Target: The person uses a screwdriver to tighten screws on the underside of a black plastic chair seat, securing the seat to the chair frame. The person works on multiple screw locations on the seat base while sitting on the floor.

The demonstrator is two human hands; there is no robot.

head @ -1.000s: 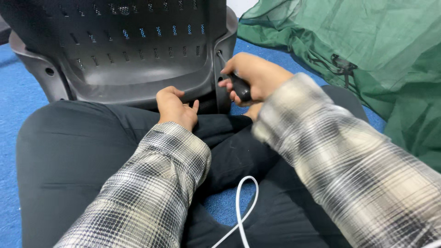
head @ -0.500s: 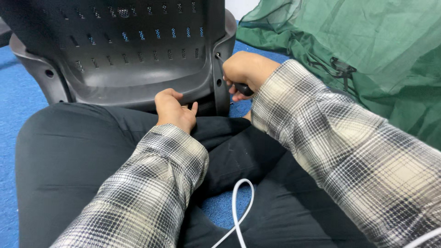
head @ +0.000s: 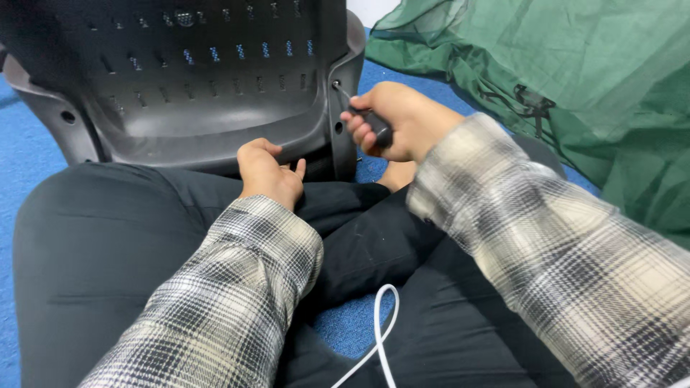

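Head view, looking down over the person's lap.

Item: dark grey moulded plastic chair back with rows of small slots (head: pixel 194 79), standing tilted against the black-trousered legs (head: pixel 100 237), its lower rim resting at the knees.

Item: black-handled screwdriver with thin metal shaft (head: pixel 374 123), its tip set at a screw hole in the chair back's right edge, the shaft slanting up and to the left.

Right hand (head: pixel 399 122): fingers curled tight around the screwdriver handle, just beside the right edge of the chair back. Sleeve of cream and black plaid flannel.

Left hand (head: pixel 269 172): loosely curled, holding nothing that can be seen, fingertips touching the lower rim of the chair back, wrist over the left thigh. Same plaid sleeve.

Item: thin white cable (head: pixel 381 323), looped across the lap between the legs.

Item: crumpled green fabric with a black strap (head: pixel 546 79), lying on the blue carpet floor (head: pixel 21 154) to the right, well apart from the left hand.
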